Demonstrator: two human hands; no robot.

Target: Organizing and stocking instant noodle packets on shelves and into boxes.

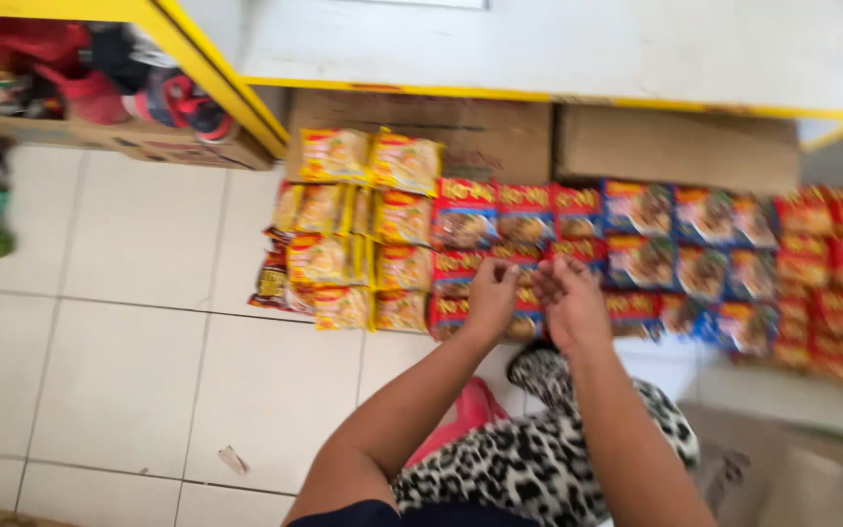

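left hand (492, 298): reaching down to the red noodle packets (500, 229) laid out on the floor, fingers curled over the near edge of that group. Looks like it's touching a packet, but the shot is blurry, so I can't tell if the grip is actually closed on one.

right hand (570, 303): just beside the left, fingers bent and hovering over the same red group. Same deal here, can't tell if the grip is closed or loose (motion blur eats the fingertips).

red noodle packets: flat on the white tile floor (119, 371) in overlapping rows, right in the middle of the spread, directly under both hands.

yellow noodle packets (363, 224): stacked in rows to the left of the red ones, touching them along one side.

blue noodle packets (680, 244): to the right of the red group, also in rows.

far-right red packets (831, 273): another red batch past the blue ones, very blurred.

cardboard boxes (675, 146): sitting behind the packets, tucked under the yellow-edged shelf (558, 49).

leopard-print cloth (539, 459): across the person's lap, between the two forearms, with a bit of pink cloth (461, 415) showing beside it.

box of red stuff (119, 98): top left under the yellow frame, well apart from the hands.
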